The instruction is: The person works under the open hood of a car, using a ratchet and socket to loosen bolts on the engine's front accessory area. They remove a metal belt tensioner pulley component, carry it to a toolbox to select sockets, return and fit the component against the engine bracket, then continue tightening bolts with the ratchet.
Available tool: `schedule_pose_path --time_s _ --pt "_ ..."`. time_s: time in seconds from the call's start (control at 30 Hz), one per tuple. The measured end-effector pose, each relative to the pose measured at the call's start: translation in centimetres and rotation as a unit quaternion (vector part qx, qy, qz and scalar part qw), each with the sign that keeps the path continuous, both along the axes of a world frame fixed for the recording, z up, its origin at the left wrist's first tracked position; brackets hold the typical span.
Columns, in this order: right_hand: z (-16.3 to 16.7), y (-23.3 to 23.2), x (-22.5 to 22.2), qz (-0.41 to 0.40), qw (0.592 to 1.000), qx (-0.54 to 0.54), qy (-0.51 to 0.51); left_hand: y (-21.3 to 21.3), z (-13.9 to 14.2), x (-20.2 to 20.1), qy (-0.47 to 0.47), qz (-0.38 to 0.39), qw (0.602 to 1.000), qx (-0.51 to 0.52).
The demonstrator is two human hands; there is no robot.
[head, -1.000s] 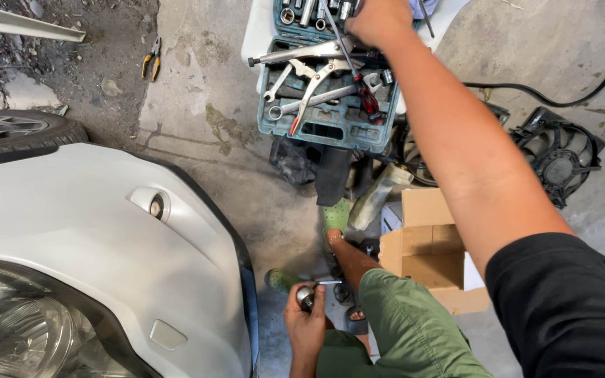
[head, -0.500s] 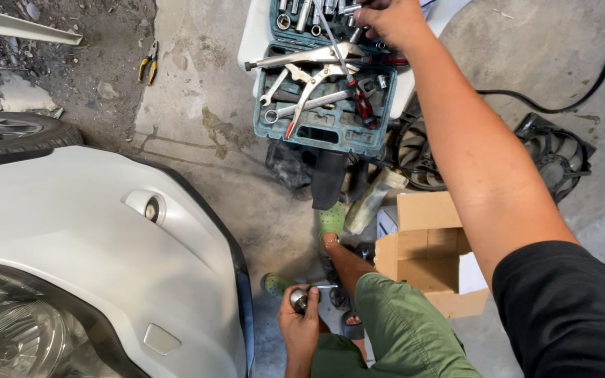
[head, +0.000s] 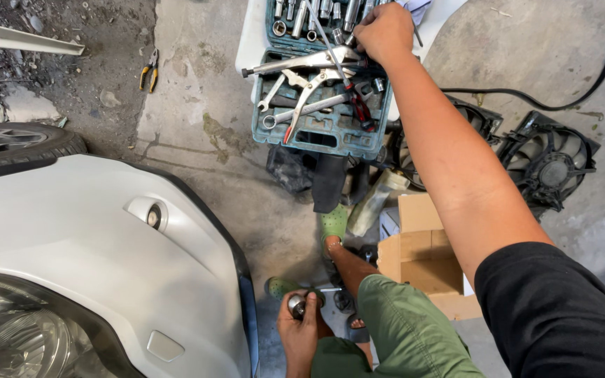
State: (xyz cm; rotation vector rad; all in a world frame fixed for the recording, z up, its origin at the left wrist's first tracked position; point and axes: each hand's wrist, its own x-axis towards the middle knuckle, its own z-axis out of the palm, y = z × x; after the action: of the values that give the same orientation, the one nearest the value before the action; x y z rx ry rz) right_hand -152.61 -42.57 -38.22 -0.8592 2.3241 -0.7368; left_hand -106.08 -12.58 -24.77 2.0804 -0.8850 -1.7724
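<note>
Up top, the right hand (head: pixel 384 31) digs, fingers curled, among wrenches (head: pixel 302 105) cluttering the teal tool case (head: pixel 316 133); the left hand (head: pixel 299 329) grips a socket (head: pixel 295 304) beside the car fender (head: pixel 92 245).

**One arm stretched far, the other drawn in close**

The person's right arm runs fully extended from a black short sleeve at the lower right up toward the tool case (head: pixel 320 91), bare forearm straight, wrist slightly bent. The right hand (head: pixel 384 31) rests knuckles-up over the top right corner of that case, fingers curled downward in a loose grip, their tips hidden. The left hand (head: pixel 301 327) sits well below the case, close to the body beside the bent knee in green trousers, fingers closed around a small round metal part (head: pixel 296 304), thumb alongside.
</note>
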Motion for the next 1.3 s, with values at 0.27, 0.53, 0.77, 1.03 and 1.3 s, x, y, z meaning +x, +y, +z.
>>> schedule_pose_path --time_s 0.27,0.53,0.77,1.03,1.3 --pt "0.3 0.0 0.0 0.015 1.000 -0.027 -0.001 0.1 0.1 0.2 0.027 0.013 0.999 -0.016" --pt "0.5 -0.1 1.2 0.022 0.992 0.004 0.125 0.8 -0.3 1.2 0.004 0.016 1.000 -0.019" --pt "2.0 0.5 1.8 -0.071 0.930 -0.214 -0.290 1.1 0.1 2.0 -0.001 0.021 1.000 -0.018" --pt "10.7 6.9 6.1 0.065 0.550 -0.354 -0.754 2.1 0.7 3.2 0.027 0.068 0.997 -0.015" --pt "22.6 11.7 14.4 0.068 0.535 -0.367 -0.758 2.9 3.1 6.5 -0.009 0.018 0.995 -0.094"
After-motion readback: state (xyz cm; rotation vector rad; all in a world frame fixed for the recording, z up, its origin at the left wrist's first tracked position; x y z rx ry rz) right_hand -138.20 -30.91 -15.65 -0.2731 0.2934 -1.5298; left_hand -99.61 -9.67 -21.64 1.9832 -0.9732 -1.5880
